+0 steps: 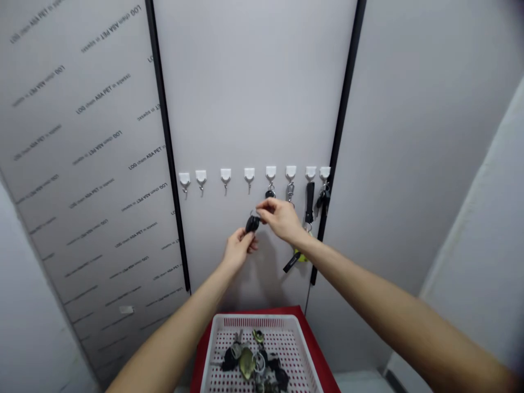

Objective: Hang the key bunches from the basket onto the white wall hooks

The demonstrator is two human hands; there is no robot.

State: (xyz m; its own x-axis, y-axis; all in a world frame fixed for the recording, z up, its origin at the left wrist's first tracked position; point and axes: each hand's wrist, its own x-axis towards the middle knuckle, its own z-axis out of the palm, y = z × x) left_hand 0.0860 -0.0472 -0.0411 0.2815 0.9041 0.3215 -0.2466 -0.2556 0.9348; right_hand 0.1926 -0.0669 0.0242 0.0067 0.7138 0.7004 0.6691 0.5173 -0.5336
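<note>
My left hand (pixel 238 249) is closed on a black car key fob (pixel 252 222), holding it up in front of the wall panel. Close by, my right hand (pixel 282 217) pinches the metal ring (pixel 257 213) at the fob's upper end. Both hands are a little below a row of white hooks; a bare hook (pixel 249 177) is just above the fob. Behind my right fingers, another black key fob (pixel 270 193) hangs from its hook, partly hidden. Below us stands a white perforated basket (pixel 302 349) with several keys and key rings (pixel 248 363) lying in it.
To the right, a metal clip (pixel 290 191), a black strap (pixel 310 202) and a bunch of keys (pixel 325 197) hang from hooks. A yellow tag (pixel 302 255) and a black tag (pixel 291 262) dangle lower. The basket rests on a red surface (pixel 317 349). Black strips (pixel 164 120) edge the panel.
</note>
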